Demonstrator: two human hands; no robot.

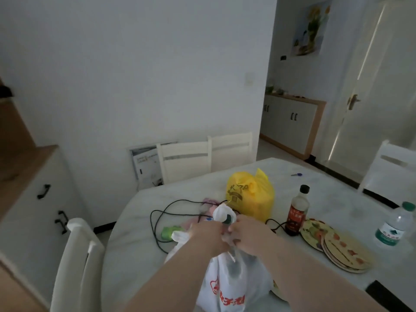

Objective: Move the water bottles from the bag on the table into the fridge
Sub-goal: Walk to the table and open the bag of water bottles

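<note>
Bottle cap (pixel 229 218), dark green, poking out of the gathered mouth of the white bag (pixel 234 282), just beyond the knuckles and between both hands; rest of that bottle hidden behind plastic. Curled into the bag's top from the left, the left hand (pixel 208 235), fingers bunched on the plastic; pinching the same plastic from the right, the right hand (pixel 249 239), the two nearly touching. Bag standing on the table (pixel 315 176) directly under the grip, red print on its near side. Straight past the grip, a yellow bag (pixel 249 194), upright. Left of the grip, black cable (pixel 155 221) looping over the tabletop, and a green packet (pixel 168 230) close beside the left hand. Right of the grip, dark sauce bottle (pixel 297 212) standing upright, then a stack of round patterned mats (pixel 337 248), and well beyond those, near the table's right edge, another water bottle (pixel 394 226), green-capped, labelled, upright.
</note>
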